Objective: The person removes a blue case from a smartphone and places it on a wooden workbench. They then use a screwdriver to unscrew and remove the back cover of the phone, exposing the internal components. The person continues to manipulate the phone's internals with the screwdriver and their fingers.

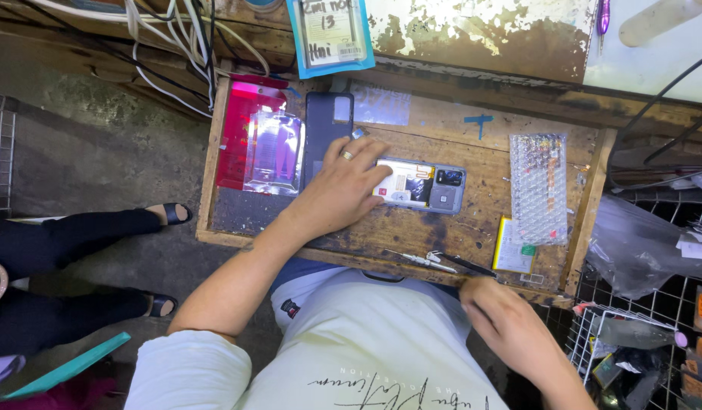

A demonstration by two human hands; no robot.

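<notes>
Here left hand [342, 184] presses flat, fingers spread, on opened phone [421, 184]; right hand [497, 323] curled near tweezers [423, 261], grip unclear; a slip could scratch exposed parts.

left hand [342, 186]: our arm extended forward, palm down, fingers spread flat | right hand [503, 319]: drawn near our torso, fingers loosely curled

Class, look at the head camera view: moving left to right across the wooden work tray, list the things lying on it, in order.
Red sheet → clear plastic packet → dark phone cover → left hand → opened grey phone → flat yellow-edged battery → bubble wrap piece.
</notes>
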